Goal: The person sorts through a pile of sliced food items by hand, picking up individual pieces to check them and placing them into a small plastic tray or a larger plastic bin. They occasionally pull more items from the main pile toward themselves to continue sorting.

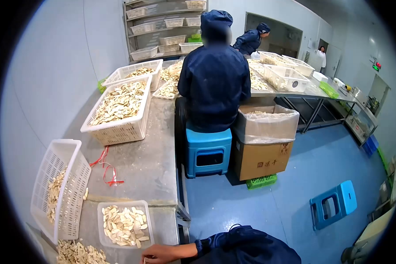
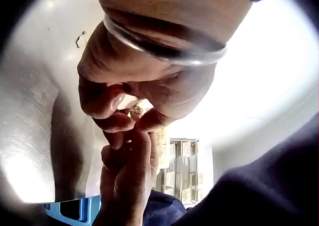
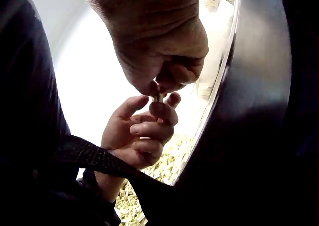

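Low in the head view, my right hand [image 1: 158, 254] is just below a shallow plastic tray [image 1: 150, 222] of pale dried slices [image 1: 124, 225]. My left hand [image 2: 154, 84], with a bangle at the wrist, shows large in the left wrist view. Its curled fingers grip a pale slice [image 2: 129, 103], partly hidden by the fingers. Fingertips of both hands meet there. In the right wrist view, my right hand pinches a small pale piece [image 3: 159, 98] against the left hand's fingers. A loose heap of slices [image 1: 80, 254] lies to the left on the metal table.
A white basket [image 1: 77, 193] tilts against the wall, slices inside. Farther up the table [image 1: 136, 165] stand fuller baskets [image 1: 116, 130] and a red string [image 1: 104, 159]. Ahead, a person [image 1: 215, 79] sits on a blue stool [image 1: 209, 152] beside a lined carton [image 1: 262, 158]. Another stool [image 1: 334, 204] stands right.
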A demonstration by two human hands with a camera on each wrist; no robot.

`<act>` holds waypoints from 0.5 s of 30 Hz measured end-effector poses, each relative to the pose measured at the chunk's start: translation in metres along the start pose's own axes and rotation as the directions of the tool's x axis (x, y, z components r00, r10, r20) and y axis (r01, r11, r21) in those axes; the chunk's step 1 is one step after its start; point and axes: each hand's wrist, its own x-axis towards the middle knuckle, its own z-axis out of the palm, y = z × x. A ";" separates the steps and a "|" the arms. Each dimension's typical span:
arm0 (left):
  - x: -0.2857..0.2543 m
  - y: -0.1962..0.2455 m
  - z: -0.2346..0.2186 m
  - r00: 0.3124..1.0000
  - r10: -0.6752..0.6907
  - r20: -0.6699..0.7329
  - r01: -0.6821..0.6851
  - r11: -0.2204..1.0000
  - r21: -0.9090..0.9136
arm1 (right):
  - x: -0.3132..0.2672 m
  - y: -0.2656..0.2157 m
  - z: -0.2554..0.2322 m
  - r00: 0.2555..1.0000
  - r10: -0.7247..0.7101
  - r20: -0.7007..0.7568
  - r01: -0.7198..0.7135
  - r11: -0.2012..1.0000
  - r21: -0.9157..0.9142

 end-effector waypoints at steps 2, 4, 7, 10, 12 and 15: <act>-0.016 0.056 0.044 0.988 0.033 -0.152 -0.058 0.984 -0.166 | 0.001 -0.009 -0.004 0.999 0.033 -0.014 -0.032 0.996 0.078; -0.023 0.065 0.050 0.950 0.161 -0.269 -0.182 0.982 -0.057 | 0.004 -0.033 -0.016 1.000 0.023 -0.009 -0.020 0.974 0.226; -0.010 0.030 0.022 0.903 0.352 -0.246 -0.291 0.923 0.251 | 0.007 -0.049 -0.022 0.997 0.075 0.032 -0.081 0.965 0.248; -0.019 0.040 0.031 0.942 0.211 -0.259 -0.196 0.977 0.082 | 0.002 -0.042 -0.020 0.996 0.093 0.009 -0.093 0.970 0.227; -0.023 0.048 0.036 0.947 0.170 -0.273 -0.164 0.985 0.042 | -0.001 -0.038 -0.017 0.993 0.117 0.022 -0.119 0.982 0.145; -0.026 0.051 0.037 0.945 0.136 -0.298 -0.141 0.990 0.004 | -0.006 -0.035 -0.011 0.994 0.106 0.017 -0.107 0.989 0.102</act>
